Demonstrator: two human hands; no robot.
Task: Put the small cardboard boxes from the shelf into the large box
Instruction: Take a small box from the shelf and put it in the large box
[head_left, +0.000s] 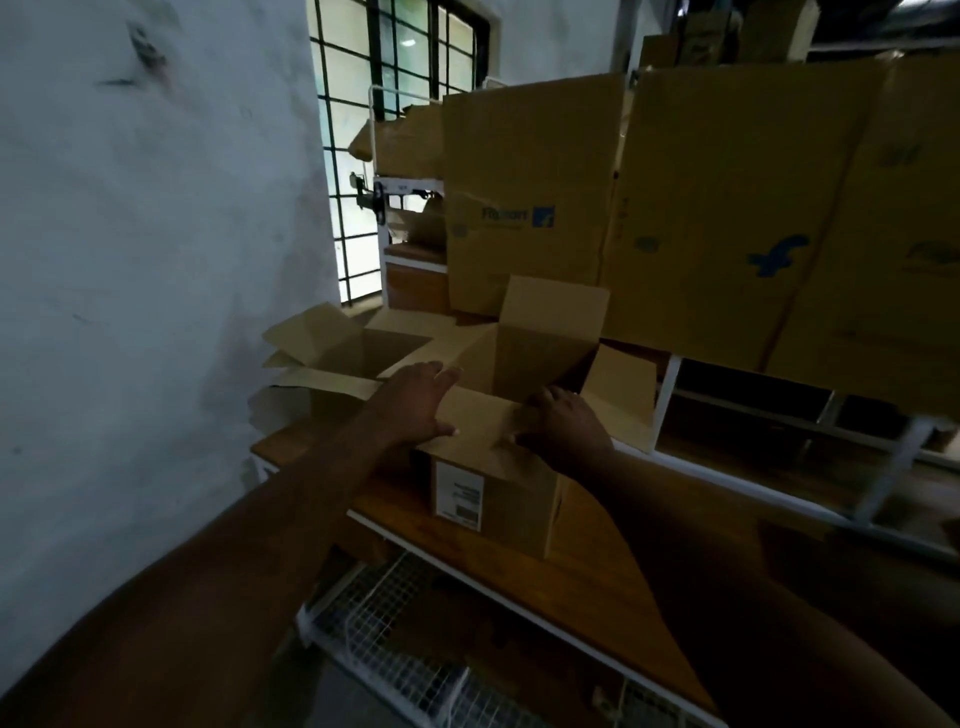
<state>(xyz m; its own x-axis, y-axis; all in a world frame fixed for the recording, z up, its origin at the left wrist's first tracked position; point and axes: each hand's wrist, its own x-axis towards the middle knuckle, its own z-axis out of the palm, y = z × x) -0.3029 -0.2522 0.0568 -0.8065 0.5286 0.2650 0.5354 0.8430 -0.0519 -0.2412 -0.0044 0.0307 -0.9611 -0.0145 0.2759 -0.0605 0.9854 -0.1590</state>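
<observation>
A small cardboard box (511, 499) with a white label stands on the wooden shelf board (587, 582), its top flaps up. My left hand (418, 402) lies flat on the near flap at its left edge, fingers spread. My right hand (563, 426) presses on the same flap from the right, fingers curled over its edge. Behind and to the left sits another cardboard box (353, 358) with its flaps open. Whether anything lies inside either box is hidden.
Large printed cartons (727, 208) stand upright on the shelf behind, close to the small box. A white wall (156, 260) is to the left, a barred window (363, 130) beyond. A white wire-mesh rack (415, 639) sits below the board. A white metal shelf frame (883, 478) runs to the right.
</observation>
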